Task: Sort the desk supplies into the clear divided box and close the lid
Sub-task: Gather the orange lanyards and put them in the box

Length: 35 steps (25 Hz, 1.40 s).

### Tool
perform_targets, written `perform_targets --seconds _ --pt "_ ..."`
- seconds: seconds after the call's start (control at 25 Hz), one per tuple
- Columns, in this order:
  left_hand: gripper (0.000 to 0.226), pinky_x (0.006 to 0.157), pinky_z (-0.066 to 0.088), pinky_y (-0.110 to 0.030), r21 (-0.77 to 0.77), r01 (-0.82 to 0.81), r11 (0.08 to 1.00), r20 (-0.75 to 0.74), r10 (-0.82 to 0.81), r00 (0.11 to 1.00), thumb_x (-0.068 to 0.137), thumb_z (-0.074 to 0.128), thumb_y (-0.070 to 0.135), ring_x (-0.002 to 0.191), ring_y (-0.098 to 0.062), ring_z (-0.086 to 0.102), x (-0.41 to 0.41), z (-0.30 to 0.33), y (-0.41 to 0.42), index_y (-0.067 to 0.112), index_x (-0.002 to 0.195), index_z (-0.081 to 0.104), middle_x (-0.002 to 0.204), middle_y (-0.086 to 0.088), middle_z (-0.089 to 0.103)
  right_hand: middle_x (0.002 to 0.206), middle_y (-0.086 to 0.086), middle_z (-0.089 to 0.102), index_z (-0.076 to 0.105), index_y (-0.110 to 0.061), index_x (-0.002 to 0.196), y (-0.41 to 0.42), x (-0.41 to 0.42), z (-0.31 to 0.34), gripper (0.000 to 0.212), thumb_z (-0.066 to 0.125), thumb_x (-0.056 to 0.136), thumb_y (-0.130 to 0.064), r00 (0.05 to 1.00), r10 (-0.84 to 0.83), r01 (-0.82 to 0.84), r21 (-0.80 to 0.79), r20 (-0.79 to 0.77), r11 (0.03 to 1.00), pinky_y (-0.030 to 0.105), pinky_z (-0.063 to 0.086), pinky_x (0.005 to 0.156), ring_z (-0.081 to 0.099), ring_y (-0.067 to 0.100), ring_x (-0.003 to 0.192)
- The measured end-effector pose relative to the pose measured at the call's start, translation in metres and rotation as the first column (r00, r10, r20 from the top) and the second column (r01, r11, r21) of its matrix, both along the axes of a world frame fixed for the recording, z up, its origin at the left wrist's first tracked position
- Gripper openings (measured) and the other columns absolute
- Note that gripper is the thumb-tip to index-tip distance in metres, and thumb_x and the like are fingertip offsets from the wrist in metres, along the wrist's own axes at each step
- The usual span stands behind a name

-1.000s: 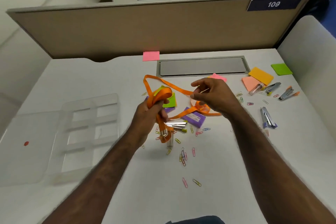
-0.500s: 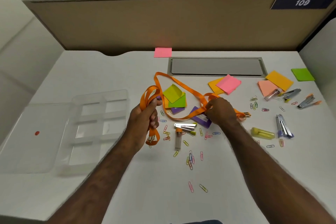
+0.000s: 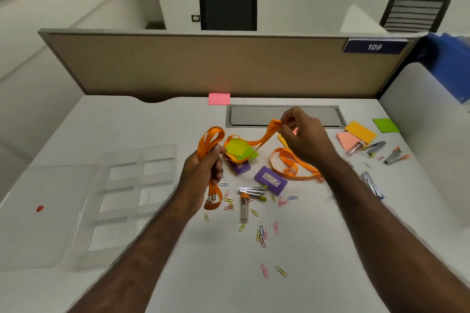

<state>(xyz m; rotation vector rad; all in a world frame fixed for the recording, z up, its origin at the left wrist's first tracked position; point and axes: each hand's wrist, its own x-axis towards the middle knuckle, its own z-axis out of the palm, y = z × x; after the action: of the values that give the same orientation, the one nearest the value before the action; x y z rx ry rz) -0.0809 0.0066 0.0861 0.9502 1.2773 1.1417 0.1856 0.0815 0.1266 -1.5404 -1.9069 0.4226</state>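
Clear divided box [image 3: 132, 198] sits open on the white surface [image 3: 305, 274] at the left, its compartments holding nothing, with its flat lid [image 3: 38, 213] laid out beside it further left. An orange lanyard [image 3: 256, 143] stretches between both hands above the surface. The left hand [image 3: 203, 173] has its fingers curled round a bunched loop, the clip end hanging below the fist. The right hand [image 3: 302, 137] pinches a fold of the strap between thumb and fingertips. Beneath lie yellow-green sticky notes [image 3: 239, 148], a purple box [image 3: 270, 180], a stapler [image 3: 251, 190] and a small clear tube [image 3: 244, 207]. More sticky notes [image 3: 360, 132] and staplers [image 3: 393, 156] lie right. Coloured paper clips [image 3: 262, 234] are scattered nearest the person.
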Motion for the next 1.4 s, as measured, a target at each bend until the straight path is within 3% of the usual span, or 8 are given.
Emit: perform_targets --seconds 0.24,0.4,0.64,0.88,1.08,1.24,1.32,1.4 --pt "0.028 0.066 0.053 -0.019 0.134 0.012 0.991 -0.186 0.013 0.983 0.091 0.066 0.053 0.075 -0.013 0.065 0.013 0.043 0.008 0.030 0.107 0.067 0.079 0.012 0.067 0.099 -0.009 0.066 0.059 -0.028 0.109 -0.039 -0.027 0.092 0.007 0.056 0.103 -0.026 0.984 0.171 -0.178 0.190 0.056 0.966 0.030 0.054 0.068 0.063 0.009 0.088" --pt "0.060 0.068 0.048 -0.005 0.300 0.234 0.925 -0.286 -0.146 0.947 0.075 0.077 0.064 0.097 0.007 0.061 0.031 0.070 0.015 0.048 0.125 0.048 0.116 0.031 0.060 0.108 -0.003 0.066 0.058 -0.025 0.113 -0.062 -0.044 0.131 0.010 0.058 0.103 -0.025 0.980 0.177 -0.196 0.285 0.088 0.938 0.026 0.052 0.073 0.062 0.014 0.096" --pt "0.068 0.069 0.053 -0.010 0.394 0.221 0.892 -0.279 -0.113 0.954 0.072 0.089 0.049 0.106 -0.005 0.062 0.053 0.082 0.026 0.038 0.124 0.046 0.120 0.016 0.060 0.113 -0.003 0.066 0.060 -0.017 0.116 -0.085 -0.054 0.167 0.014 0.059 0.103 -0.022 0.986 0.140 -0.163 0.381 0.087 0.910 0.018 0.050 0.077 0.063 0.013 0.101" --pt "0.047 0.074 0.056 -0.024 0.288 0.316 0.904 -0.101 -0.300 0.949 0.073 0.080 0.051 0.089 -0.012 0.067 0.037 0.082 0.033 0.034 0.113 0.060 0.096 0.011 0.071 0.115 -0.005 0.065 0.065 -0.013 0.117 -0.106 -0.052 0.180 0.017 0.060 0.103 -0.022 0.982 0.131 -0.175 0.401 0.135 0.899 0.013 0.046 0.080 0.061 0.011 0.103" --pt "0.036 0.063 0.042 -0.023 0.123 0.323 0.938 0.317 -0.346 0.883 0.100 0.053 0.030 0.069 -0.011 0.053 0.002 0.067 0.040 0.001 0.116 0.068 0.077 -0.002 0.063 0.116 -0.001 0.069 0.070 -0.011 0.117 -0.120 -0.046 0.195 0.019 0.061 0.103 -0.020 0.976 0.149 -0.199 0.375 0.157 0.905 0.016 0.048 0.084 0.062 0.010 0.106" --pt "0.051 0.089 0.055 -0.034 0.006 0.346 0.938 0.241 -0.337 0.910 0.109 0.040 0.038 0.099 -0.023 0.074 0.010 0.067 0.034 0.012 0.095 0.082 0.104 -0.008 0.080 0.112 -0.008 0.071 0.072 -0.014 0.116 -0.124 -0.054 0.197 0.017 0.063 0.101 -0.015 0.956 0.278 -0.293 0.220 0.097 0.930 0.019 0.053 0.086 0.066 0.007 0.106" --pt "0.054 0.108 0.048 -0.042 0.017 0.438 0.899 0.259 -0.427 0.867 0.109 0.035 0.041 0.116 -0.026 0.071 0.020 0.063 0.025 0.006 0.111 0.077 0.121 -0.012 0.076 0.113 -0.007 0.072 0.073 -0.013 0.115 -0.122 -0.061 0.194 0.017 0.063 0.101 -0.013 0.952 0.295 -0.306 0.185 0.085 0.934 0.019 0.055 0.089 0.067 0.006 0.108" --pt "0.060 0.107 0.051 -0.040 0.070 0.588 0.806 0.275 -0.582 0.765 0.110 0.028 0.044 0.122 -0.030 0.068 0.027 0.058 0.012 0.005 0.123 0.071 0.128 -0.016 0.072 0.114 -0.006 0.073 0.073 -0.013 0.116 -0.119 -0.067 0.191 0.018 0.063 0.101 -0.013 0.960 0.266 -0.279 0.210 0.090 0.937 0.020 0.056 0.091 0.067 0.005 0.108"
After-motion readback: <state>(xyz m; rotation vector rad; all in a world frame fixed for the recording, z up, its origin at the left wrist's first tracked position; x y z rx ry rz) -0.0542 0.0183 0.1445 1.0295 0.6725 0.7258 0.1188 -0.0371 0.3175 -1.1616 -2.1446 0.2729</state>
